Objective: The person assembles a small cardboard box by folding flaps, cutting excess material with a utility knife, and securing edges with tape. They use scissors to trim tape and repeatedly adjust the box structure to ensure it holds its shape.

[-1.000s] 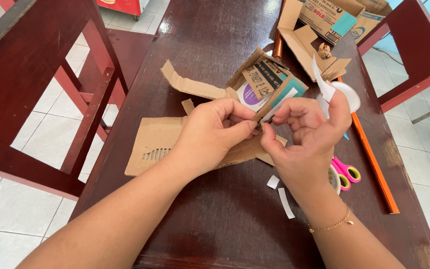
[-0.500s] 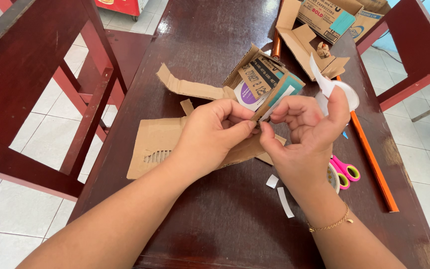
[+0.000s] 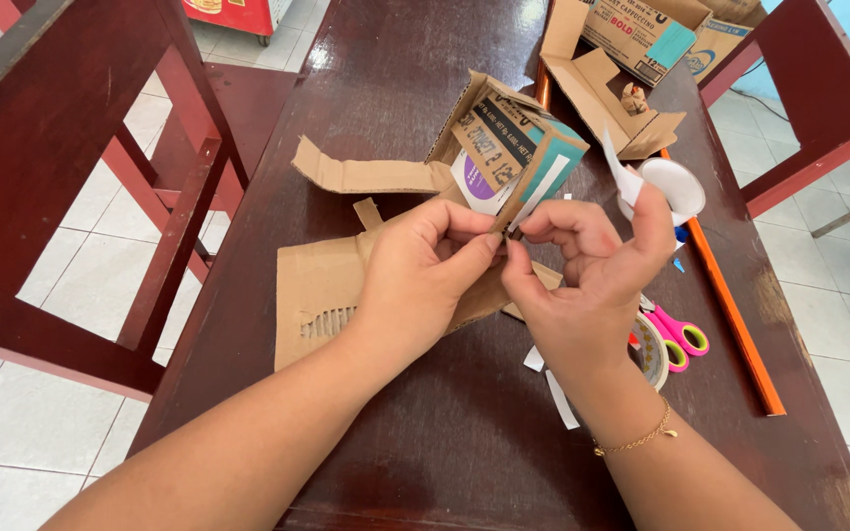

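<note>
Folded cardboard piece (image 3: 504, 157), pinched by left hand (image 3: 425, 275), right hand (image 3: 582, 285)

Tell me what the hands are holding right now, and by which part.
Both hands, left hand and right hand, pinch a lower corner of the small cardboard box between fingertips. The right hand also carries a strip of white tape on its raised finger.

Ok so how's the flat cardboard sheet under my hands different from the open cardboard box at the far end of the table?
The flat cardboard sheet lies flat and torn, its corrugation exposed; the open cardboard box stands folded with flaps spread. The sheet is plain brown; the box shows coloured print outside. The sheet is partly covered by the left hand; the box is untouched. Both are brown cardboard.
</note>
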